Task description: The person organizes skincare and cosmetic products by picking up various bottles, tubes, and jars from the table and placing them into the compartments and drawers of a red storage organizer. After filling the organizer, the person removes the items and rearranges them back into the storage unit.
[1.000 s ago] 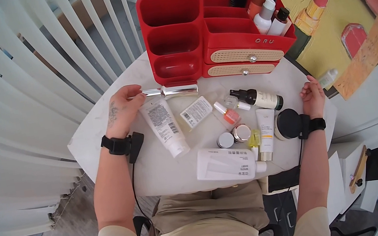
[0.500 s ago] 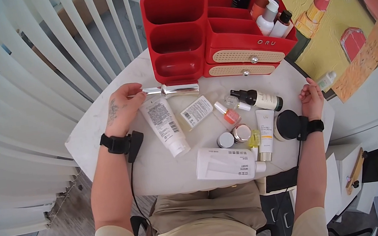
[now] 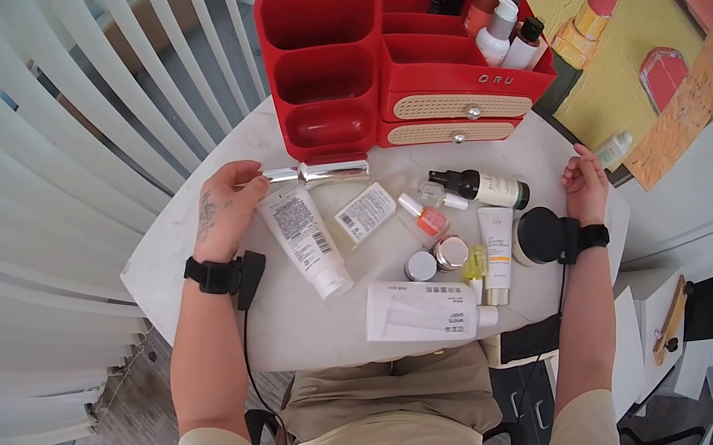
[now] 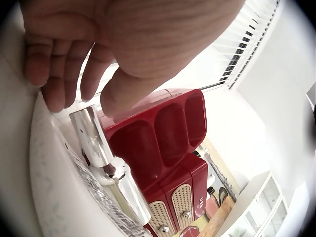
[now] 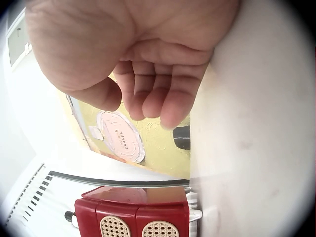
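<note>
At the left of the table in the head view, my left hand [image 3: 225, 209] rests with bent fingers and nothing in its grasp. A shiny silver cylinder [image 3: 333, 172] lies just beyond its fingertips, in front of the red organizer [image 3: 328, 113]. In the left wrist view, the end of that silver cylinder [image 4: 91, 133] appears close to the fingers [image 4: 55, 96]. A white squeeze tube [image 3: 305, 241] lies beside the hand. My right hand [image 3: 587, 187] rests at the right table edge, loosely curled and holding nothing, near a black-lidded jar [image 3: 542, 235].
Between the hands lie a small labelled bottle [image 3: 364, 213], nail polish [image 3: 425, 218], a dark spray bottle [image 3: 482, 188], a UV tube [image 3: 498, 250], small jars [image 3: 451, 253] and a white box [image 3: 422, 310]. Bottles stand in the organizer. A painting [image 3: 623, 4] leans behind.
Only a slight shift of the head view shows. Both hands and the things on the table stay where they were.
</note>
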Available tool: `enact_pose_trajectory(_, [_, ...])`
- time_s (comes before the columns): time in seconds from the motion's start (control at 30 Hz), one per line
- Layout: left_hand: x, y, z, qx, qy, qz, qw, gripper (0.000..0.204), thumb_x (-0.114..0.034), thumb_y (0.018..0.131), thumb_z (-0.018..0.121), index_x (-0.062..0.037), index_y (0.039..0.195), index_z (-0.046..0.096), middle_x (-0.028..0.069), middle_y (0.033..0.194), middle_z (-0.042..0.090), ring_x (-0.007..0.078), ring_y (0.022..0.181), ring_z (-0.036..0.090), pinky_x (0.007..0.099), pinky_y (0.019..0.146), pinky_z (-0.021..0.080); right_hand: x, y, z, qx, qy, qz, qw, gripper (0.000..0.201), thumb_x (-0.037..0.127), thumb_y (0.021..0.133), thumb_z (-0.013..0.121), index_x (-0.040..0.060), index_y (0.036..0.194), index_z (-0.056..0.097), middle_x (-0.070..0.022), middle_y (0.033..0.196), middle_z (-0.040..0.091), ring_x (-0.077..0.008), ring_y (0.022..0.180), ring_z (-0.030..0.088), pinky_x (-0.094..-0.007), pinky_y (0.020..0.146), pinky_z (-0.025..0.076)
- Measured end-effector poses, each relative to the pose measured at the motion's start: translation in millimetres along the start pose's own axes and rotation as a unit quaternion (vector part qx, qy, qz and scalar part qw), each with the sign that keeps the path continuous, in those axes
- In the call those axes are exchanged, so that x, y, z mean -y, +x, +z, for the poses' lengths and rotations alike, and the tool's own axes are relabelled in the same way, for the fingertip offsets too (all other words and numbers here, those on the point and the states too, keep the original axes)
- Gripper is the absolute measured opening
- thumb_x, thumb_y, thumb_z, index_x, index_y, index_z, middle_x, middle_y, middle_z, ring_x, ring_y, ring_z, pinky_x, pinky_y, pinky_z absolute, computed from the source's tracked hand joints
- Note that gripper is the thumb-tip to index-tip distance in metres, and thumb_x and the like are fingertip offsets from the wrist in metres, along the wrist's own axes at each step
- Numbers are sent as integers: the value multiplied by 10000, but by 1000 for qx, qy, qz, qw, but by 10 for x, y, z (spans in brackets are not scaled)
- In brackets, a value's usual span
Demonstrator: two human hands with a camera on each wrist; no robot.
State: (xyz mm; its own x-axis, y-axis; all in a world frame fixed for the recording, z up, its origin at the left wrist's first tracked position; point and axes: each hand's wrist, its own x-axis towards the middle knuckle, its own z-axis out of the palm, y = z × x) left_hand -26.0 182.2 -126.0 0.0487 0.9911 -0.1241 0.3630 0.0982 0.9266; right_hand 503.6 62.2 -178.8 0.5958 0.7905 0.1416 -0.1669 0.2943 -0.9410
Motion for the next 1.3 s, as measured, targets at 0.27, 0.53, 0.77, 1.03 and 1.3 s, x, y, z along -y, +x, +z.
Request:
enact_pose_trajectory(0.27, [166, 109, -95, 26, -91, 1, 995, 344, -167, 859, 637, 44, 1130, 626, 61, 859, 660, 115, 765, 605, 259, 669, 489, 124, -35, 119, -18, 33, 46, 998, 265, 115, 956, 548, 13, 1198, 577, -38, 839, 604, -106, 702, 556, -247, 617, 473])
enact_pose_trajectory(0.53, [149, 116, -87, 32, -71, 2, 997, 348, -173, 884, 620, 41, 1158, 598, 67, 953, 673, 116, 815, 611, 241, 706, 497, 850, -1186, 751, 183, -437, -96, 876, 221, 22, 839, 642, 59, 1055, 669, -2, 778, 603, -108, 661, 578, -262, 601, 487])
enact_pose_trajectory(0.77, [210, 141, -84, -2, -121, 6, 993, 349, -172, 852, 643, 46, 1125, 628, 59, 885, 658, 127, 787, 613, 258, 665, 502, 932, -1730, 1314, 422, -565, -259, 660, 252, 65, 693, 761, 95, 933, 691, -52, 871, 601, -235, 746, 606, -328, 638, 516])
enact_pose_trajectory(1.03, [236, 144, -77, 0, -144, 4, 990, 335, -174, 853, 655, 28, 1120, 635, 54, 905, 656, 120, 787, 608, 252, 666, 504, 932, -1743, 1466, 427, -646, -202, 600, 380, 119, 688, 762, 105, 1050, 644, -61, 965, 589, -256, 893, 608, -356, 721, 526])
enact_pose_trajectory(1.3, [251, 170, -93, 4, -131, 4, 991, 315, -163, 895, 631, 23, 1149, 612, 65, 964, 685, 104, 805, 608, 232, 668, 498, 829, -1692, 1549, 391, -665, -215, 599, 451, 143, 672, 766, 47, 1083, 606, -85, 971, 574, -262, 892, 592, -363, 723, 525])
